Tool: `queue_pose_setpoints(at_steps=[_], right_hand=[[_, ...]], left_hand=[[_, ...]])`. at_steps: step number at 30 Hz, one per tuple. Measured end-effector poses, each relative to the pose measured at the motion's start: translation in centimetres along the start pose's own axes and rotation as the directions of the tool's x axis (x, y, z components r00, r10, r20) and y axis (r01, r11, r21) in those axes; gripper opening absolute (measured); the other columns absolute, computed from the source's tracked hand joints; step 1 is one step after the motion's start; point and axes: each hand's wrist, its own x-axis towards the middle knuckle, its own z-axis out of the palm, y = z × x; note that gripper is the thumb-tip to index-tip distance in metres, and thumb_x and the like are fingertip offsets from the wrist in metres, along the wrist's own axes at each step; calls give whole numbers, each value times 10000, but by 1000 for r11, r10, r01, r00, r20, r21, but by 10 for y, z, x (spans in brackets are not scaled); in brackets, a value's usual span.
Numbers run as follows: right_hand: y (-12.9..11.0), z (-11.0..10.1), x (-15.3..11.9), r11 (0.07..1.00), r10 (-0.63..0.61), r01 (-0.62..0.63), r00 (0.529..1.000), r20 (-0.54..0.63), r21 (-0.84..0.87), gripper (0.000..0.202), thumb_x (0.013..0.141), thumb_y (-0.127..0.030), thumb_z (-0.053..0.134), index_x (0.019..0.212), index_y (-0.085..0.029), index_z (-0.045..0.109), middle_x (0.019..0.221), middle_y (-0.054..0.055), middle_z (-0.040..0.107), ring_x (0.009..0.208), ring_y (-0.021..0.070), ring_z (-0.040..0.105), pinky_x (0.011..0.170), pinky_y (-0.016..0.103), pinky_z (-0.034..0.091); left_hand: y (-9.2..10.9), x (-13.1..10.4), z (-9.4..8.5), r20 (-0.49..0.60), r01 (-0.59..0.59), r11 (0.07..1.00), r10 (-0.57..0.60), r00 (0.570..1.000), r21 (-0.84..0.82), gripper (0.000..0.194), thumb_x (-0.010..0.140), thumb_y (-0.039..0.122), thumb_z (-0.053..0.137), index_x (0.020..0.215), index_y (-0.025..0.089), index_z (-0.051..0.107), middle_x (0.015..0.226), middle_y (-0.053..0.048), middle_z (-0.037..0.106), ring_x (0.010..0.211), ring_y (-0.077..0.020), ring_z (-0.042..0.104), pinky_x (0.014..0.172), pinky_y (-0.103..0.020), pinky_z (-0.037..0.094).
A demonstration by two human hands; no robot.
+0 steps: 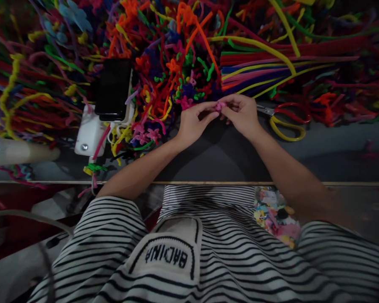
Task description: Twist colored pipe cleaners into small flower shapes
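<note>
Holding a pink pipe-cleaner piece (220,106) pinched between the fingertips of left hand (190,125) and right hand (244,117), close by the tangled pipe-cleaner pile (177,63). Best to steady with one hand and bend with the other, in small, light turns, to spare the fuzz. For wrist room, work toward the near edge of the counter (208,166); mind the scissors (284,135) just beside the right hand.

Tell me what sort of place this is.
Probably a craft workbench, perhaps a small workshop: heaps of fuzzy coloured stems cover the table's far side, small flower shapes lie among them, and red-and-yellow-handled scissors sit beside the right hand.
</note>
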Motion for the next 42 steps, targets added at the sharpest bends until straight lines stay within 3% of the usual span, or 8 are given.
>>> queue_pose_setpoints(at_steps=[7, 13, 18, 22, 29, 36, 42], right_hand=[[0, 3, -2, 999, 2, -4, 1000, -31, -51, 455, 849, -677, 784, 965, -243, 713, 772, 9, 719, 604, 141, 689, 477, 250, 553], [6, 3, -3, 994, 0, -11, 996, -94, -108, 499, 878, -755, 697, 1011, -274, 685, 757, -8, 697, 612, 154, 702, 515, 279, 600], [7, 3, -6, 995, -34, 21, 991, -130, -95, 499, 891, -766, 669, 985, -276, 665, 732, -13, 690, 597, 148, 693, 515, 270, 592], [1, 2, -8, 995, -52, 37, 984, -168, -93, 469, 865, -722, 731, 974, -267, 697, 780, 7, 734, 666, 175, 721, 615, 319, 646], [-6, 5, -9, 997, -48, 38, 986, -158, -67, 496, 831, -746, 748, 947, -265, 709, 794, 16, 746, 686, 180, 723, 622, 331, 658], [0, 2, -7, 999, -35, 32, 997, -67, -41, 529, 821, -769, 750, 958, -261, 703, 783, 19, 734, 607, 167, 696, 493, 302, 579], [4, 0, -1, 1000, -3, 4, 996, -87, 13, 590, 794, -830, 724, 981, -275, 652, 814, 2, 734, 580, 141, 690, 435, 254, 511]], left_hand=[[15, 5, 6, -114, 8, 985, 12, 993, 174, 416, 995, 609, 644, 994, 217, 782, 964, -42, 814, 867, -167, 734, 861, -304, 583], [14, 12, 18, -135, -9, 966, 46, 990, 260, 440, 1011, 638, 584, 1003, 239, 771, 1022, -71, 799, 1001, -229, 719, 974, -366, 543], [11, 13, 24, -139, -26, 949, 73, 988, 313, 441, 1028, 627, 548, 985, 247, 767, 1007, -69, 796, 996, -229, 702, 958, -358, 535], [11, 14, 23, -155, -19, 944, 74, 985, 330, 431, 1027, 611, 551, 965, 235, 754, 965, -70, 786, 941, -220, 694, 918, -355, 535], [6, 22, 15, -78, -29, 990, 39, 996, 137, 552, 1013, 710, 505, 881, 210, 699, 838, -55, 732, 795, -177, 666, 758, -309, 533], [-2, 27, 12, 52, 48, 990, -41, 998, -130, 665, 918, 859, 507, 873, 213, 657, 768, -30, 681, 750, -140, 660, 707, -271, 553], [-2, 26, 20, -43, 87, 986, -94, 995, -140, 626, 897, 851, 563, 921, 233, 658, 814, -28, 679, 758, -138, 654, 679, -269, 530]])
